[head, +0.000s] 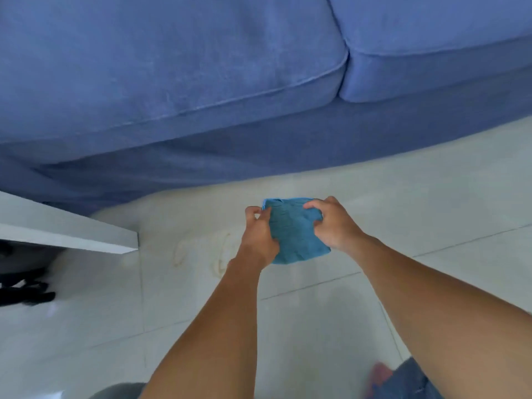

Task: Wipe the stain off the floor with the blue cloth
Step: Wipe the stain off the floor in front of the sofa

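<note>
Pale tiled floor (403, 220) bears a faint stain (201, 251) before a blue sofa (172, 82).

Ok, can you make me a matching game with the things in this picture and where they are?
Things:
1. blue cloth
2. stain
3. sofa
4. white table

Places:
A. at the left edge, above some black stuff
B. on the pale floor tiles, left of the hands
C. across the top, behind everything
D. held between the left hand and right hand

Pairs: 1-D, 2-B, 3-C, 4-A
</note>
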Demonstrator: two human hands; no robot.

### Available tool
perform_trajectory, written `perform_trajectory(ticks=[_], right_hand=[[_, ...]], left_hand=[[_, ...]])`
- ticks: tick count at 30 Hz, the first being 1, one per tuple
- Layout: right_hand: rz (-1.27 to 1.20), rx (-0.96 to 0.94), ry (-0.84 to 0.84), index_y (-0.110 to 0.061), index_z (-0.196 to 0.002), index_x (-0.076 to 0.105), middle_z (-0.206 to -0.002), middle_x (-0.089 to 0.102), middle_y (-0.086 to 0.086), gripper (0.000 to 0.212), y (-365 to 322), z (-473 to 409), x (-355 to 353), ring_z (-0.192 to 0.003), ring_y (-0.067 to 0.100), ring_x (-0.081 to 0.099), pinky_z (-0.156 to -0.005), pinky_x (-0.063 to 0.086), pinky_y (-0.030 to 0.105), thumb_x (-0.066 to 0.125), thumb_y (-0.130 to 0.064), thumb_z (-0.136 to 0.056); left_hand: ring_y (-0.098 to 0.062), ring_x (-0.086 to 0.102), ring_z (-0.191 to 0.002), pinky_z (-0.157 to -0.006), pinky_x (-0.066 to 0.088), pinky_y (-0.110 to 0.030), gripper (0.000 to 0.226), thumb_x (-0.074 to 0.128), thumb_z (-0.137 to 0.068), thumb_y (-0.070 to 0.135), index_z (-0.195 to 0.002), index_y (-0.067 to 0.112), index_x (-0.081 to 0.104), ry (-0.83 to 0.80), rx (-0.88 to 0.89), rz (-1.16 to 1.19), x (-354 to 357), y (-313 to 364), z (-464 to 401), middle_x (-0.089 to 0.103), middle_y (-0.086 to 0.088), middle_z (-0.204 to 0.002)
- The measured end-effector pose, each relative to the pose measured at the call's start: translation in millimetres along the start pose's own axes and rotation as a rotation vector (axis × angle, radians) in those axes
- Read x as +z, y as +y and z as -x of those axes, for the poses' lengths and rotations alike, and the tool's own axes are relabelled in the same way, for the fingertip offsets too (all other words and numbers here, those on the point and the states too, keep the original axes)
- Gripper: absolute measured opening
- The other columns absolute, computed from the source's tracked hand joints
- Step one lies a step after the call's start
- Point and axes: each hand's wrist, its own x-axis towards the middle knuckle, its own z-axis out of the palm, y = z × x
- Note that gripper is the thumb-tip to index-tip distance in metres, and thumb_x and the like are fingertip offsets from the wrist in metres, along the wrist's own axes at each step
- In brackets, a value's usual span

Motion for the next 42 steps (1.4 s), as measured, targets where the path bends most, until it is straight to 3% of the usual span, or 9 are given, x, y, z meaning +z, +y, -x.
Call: perform_trajectory(ticks=[3,6,10,13,17,19,25,29,42], right_hand=[[-0.005,-0.031,0.040,-0.022,-0.134,0.060,-0.119,0.042,0.005,0.050,30,-47,29,-0.096,0.027,0.057,-0.081,0.053,0.034,0.045,0.004,-0.094],[0.040,-0.044,0.056,-0.021,-0.137,0.058,-0.118,0.039,0.004,0.050,67,-68,54,-0.093,0.023,0.054,-0.081,0.049,0.029,0.046,0.003,-0.095],[0.115,-0.031,0.051,-0.021,-0.139,0.056,-0.121,0.036,0.003,0.051,96,-88,69,-0.093,0.023,0.054,-0.082,0.046,0.028,0.046,0.002,-0.095],[0.161,-0.063,0.134,-0.021,-0.135,0.060,-0.125,0.037,0.005,0.048,107,-97,79,-0.108,0.026,0.052,-0.092,0.050,0.035,0.050,-0.002,-0.092],[0.385,-0.260,0.401,-0.019,-0.132,0.062,-0.146,0.037,0.006,0.040,117,-98,96,-0.128,0.029,0.034,-0.104,0.040,0.040,0.057,-0.016,-0.093],[0.415,-0.345,0.389,-0.016,-0.139,0.056,-0.155,0.036,0.007,0.045,114,-99,101,-0.140,0.030,0.030,-0.111,0.031,0.045,0.057,-0.025,-0.095],[0.594,-0.352,0.040,-0.022,-0.162,0.009,-0.170,-0.006,0.001,0.071,117,-99,122,-0.156,0.022,-0.009,-0.126,-0.001,0.043,0.037,-0.051,-0.103],[0.685,-0.275,0.027,-0.023,-0.160,-0.013,-0.167,-0.023,0.003,0.077,120,-96,140,-0.153,0.024,-0.022,-0.124,-0.011,0.045,0.020,-0.060,-0.101],[0.627,-0.082,0.162,-0.022,-0.160,-0.014,-0.167,-0.023,0.004,0.078,133,-94,144,-0.153,0.027,-0.022,-0.124,-0.012,0.047,0.013,-0.062,-0.099]], left_hand=[[-0.014,0.050,-0.081,-0.067,0.045,-0.030,0.035,0.049,-0.097,0.015,-0.124,0.034,0.037,0.082,0.030,-0.134,32,-30,-52,0.048,0.004,-0.112],[-0.022,0.049,-0.097,-0.079,0.040,-0.031,0.057,0.056,-0.092,0.002,-0.141,0.021,0.035,0.063,0.038,-0.054,72,-53,-80,0.040,-0.007,-0.140],[-0.018,0.056,-0.092,-0.076,0.055,-0.036,0.053,0.053,-0.094,0.005,-0.140,0.023,0.033,0.078,0.078,-0.063,91,-61,-86,0.033,0.005,-0.129],[-0.024,0.049,-0.114,-0.090,0.054,-0.040,0.058,0.061,-0.089,0.008,-0.143,0.015,0.041,0.191,0.129,-0.161,105,-76,-83,0.021,0.002,-0.144],[-0.026,0.046,-0.120,-0.097,0.047,-0.043,0.045,0.062,-0.091,0.024,-0.134,0.014,0.055,0.393,0.326,-0.264,127,-102,-49,0.046,-0.004,-0.138],[-0.023,0.045,-0.125,-0.100,0.044,-0.043,0.047,0.061,-0.090,0.029,-0.135,0.016,0.054,0.423,0.376,-0.318,141,-119,-24,0.049,-0.002,-0.136],[-0.023,0.023,-0.150,-0.115,0.020,-0.049,0.088,0.045,-0.085,0.062,-0.153,0.008,0.027,0.633,-0.148,-0.303,166,-191,55,0.028,-0.006,-0.158],[-0.020,-0.002,-0.155,-0.119,0.012,-0.052,0.119,0.031,-0.074,0.086,-0.157,0.004,0.006,0.558,-0.430,-0.283,161,-222,71,0.008,-0.009,-0.166],[-0.029,-0.004,-0.154,-0.124,0.001,-0.048,0.126,0.027,-0.074,0.091,-0.156,-0.001,0.001,0.614,-0.452,-0.370,169,-223,64,0.005,-0.017,-0.166]])
